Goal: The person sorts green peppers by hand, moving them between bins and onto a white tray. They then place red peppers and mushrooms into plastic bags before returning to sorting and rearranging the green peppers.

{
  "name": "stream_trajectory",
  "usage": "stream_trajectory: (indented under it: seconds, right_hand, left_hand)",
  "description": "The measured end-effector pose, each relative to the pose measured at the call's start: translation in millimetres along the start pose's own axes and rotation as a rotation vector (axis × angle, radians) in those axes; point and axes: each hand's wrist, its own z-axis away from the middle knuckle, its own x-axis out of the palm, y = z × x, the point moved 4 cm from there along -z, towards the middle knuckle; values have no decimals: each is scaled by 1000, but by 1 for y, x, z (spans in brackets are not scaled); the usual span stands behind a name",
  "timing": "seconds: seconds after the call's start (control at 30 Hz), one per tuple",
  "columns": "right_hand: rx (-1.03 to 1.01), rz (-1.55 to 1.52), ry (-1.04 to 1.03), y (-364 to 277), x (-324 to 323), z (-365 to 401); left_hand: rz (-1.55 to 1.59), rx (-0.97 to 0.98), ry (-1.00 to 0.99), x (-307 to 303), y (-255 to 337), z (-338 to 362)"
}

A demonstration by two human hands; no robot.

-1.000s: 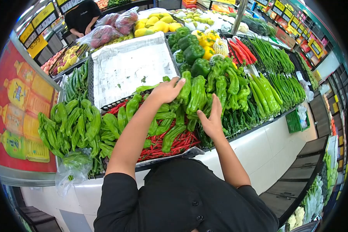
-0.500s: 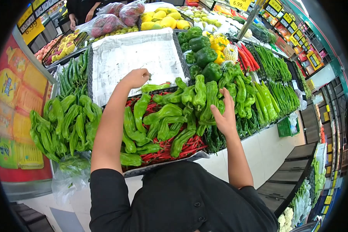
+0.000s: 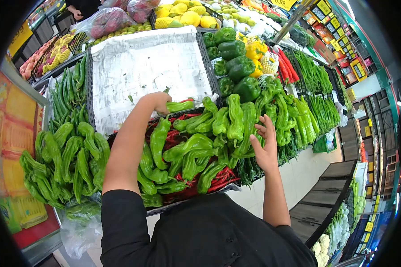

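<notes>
My left hand [image 3: 159, 102] is at the front edge of the paper-lined tray [image 3: 142, 66], its fingers closed around the end of a light green pepper [image 3: 180, 106]. My right hand [image 3: 265, 144] hangs with fingers spread at the right side of the piled green peppers [image 3: 196, 144], and nothing shows in it. Thin red chilies [image 3: 223, 179] lie under that pile. A few dark leaf scraps are scattered on the white paper.
More green peppers [image 3: 69, 162] are heaped at the left, above a plastic bag [image 3: 81, 224]. Dark green bell peppers [image 3: 240, 67] and red peppers [image 3: 288, 66] stand behind on the right. Another person's hand [image 3: 75, 12] shows at the top left.
My left hand has come down to the tray's front edge and taken hold of the light green pepper. The view has shifted slightly. My right hand remains beside the pile.
</notes>
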Motion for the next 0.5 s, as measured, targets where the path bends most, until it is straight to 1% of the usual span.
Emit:
stream_trajectory:
  seconds: [0.1, 0.17, 0.23, 0.3, 0.37, 0.43, 0.5]
  right_hand:
    - [-26, 0, -8, -2, 0, -3]
    - [-43, 1, 3, -3, -1, -6]
    - [-63, -13, 15, -3, -2, -8]
    - [-81, -39, 27, -3, -3, -9]
    - [-109, -47, 24, -7, -3, -11]
    - [-137, -79, 25, -8, -2, -10]
    - [-145, -111, 2, -10, -1, -7]
  left_hand:
    - [120, 18, 64, -17, -14, 16]
    - [185, 25, 269, -36, -14, 42]
    - [256, 13, 439, -68, 5, 87]
    - [262, -37, 456, -91, 39, 132]
    - [225, -58, 494, -95, 70, 174]
    - [140, -46, 551, -82, 98, 212]
    - [158, -108, 532, -59, 112, 239]
